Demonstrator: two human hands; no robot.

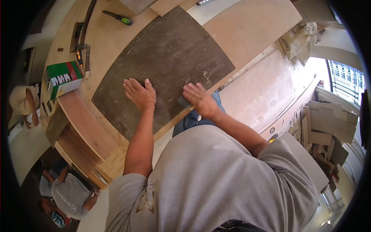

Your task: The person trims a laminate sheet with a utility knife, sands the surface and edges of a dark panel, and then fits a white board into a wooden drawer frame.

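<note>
A dark brown, scuffed sheet [166, 58] lies on the wooden worktop in front of me. My left hand [140, 94] rests flat on it, fingers stretched out and thumb apart, holding nothing. Over the sheet's near right edge is my right hand [201, 101], blurred by motion, its fingers close together. A small greyish thing shows under its palm, with a bit of yellow beside it; what it is I cannot make out.
A hammer [83, 33], a chisel-like tool [87, 62], a green-handled tool [119, 17] and a green box [63, 79] lie left. Curved wooden pieces [87, 123] are near left. Pale boards [255, 27] extend right. Co-workers [71, 195] are at far left.
</note>
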